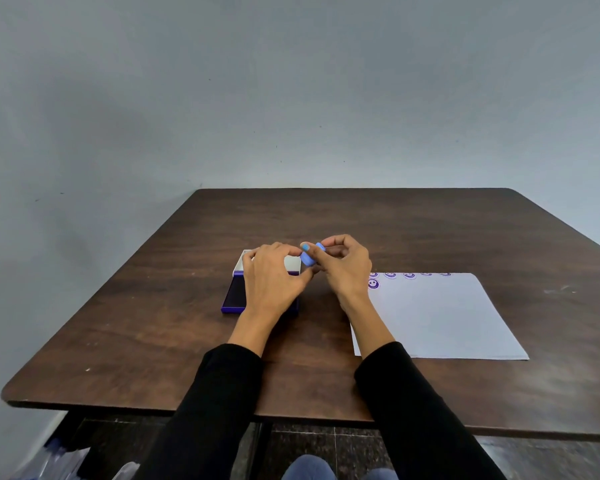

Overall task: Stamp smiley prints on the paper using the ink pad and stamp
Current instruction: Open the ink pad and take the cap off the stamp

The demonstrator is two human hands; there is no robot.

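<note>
From the head view, both hands met above the tabletop point(430, 230): the right hand point(347, 268) and left hand point(274, 278) each had their grip pinching the blue stamp point(309, 257). The open ink pad point(234, 296) lay beneath the left hand. The paper point(440, 317) lay right, prints along its far edge; the tabletop beyond was bare.

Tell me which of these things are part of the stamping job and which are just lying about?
In use:
blue stamp, held by both hands
open ink pad
paper with smiley prints

Just lying about:
clear plastic wrapping on the floor under the table
</note>
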